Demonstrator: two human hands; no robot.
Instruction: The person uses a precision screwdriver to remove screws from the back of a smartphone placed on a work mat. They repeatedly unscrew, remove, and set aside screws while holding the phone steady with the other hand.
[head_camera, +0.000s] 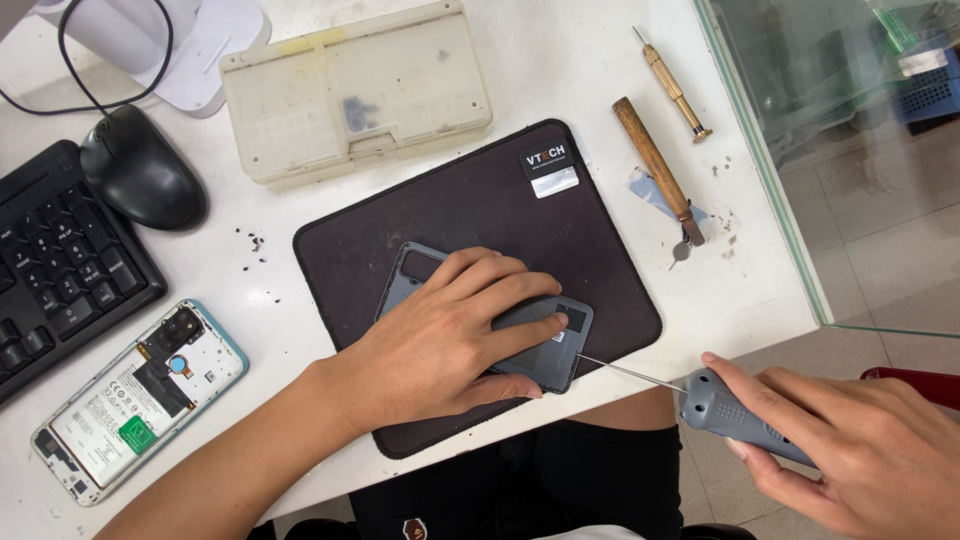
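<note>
Left hand (440, 335) lies flat on the grey phone frame (545, 345), fingers (520, 328) spread and pressing down, palm covering most of it; not a pinch, just holding it flat. The frame sits on the dark work mat (480, 200), toward the mat's near right part, one corner close to the mat's front edge.

Right hand (850, 445) is off the mat's right front corner, past the tabletop (570, 60) edge, fingers wrapped tight round the grey handle of a precision screwdriver (735, 415). Its thin shaft runs back toward the mat, and the tip meets the frame's lower right corner.

Left of the mat: an opened phone (140, 395) with its back off, internals showing, light blue rim. Further left of the mat, a black keyboard (60, 265) and black mouse (140, 165). Behind the mat, a beige plastic parts box (355, 90). Right of the mat, a wooden-handled tool (655, 165) and a small brass screwdriver (672, 85), both lying loose. Small dark specks dot the tabletop just left of the mat.
</note>
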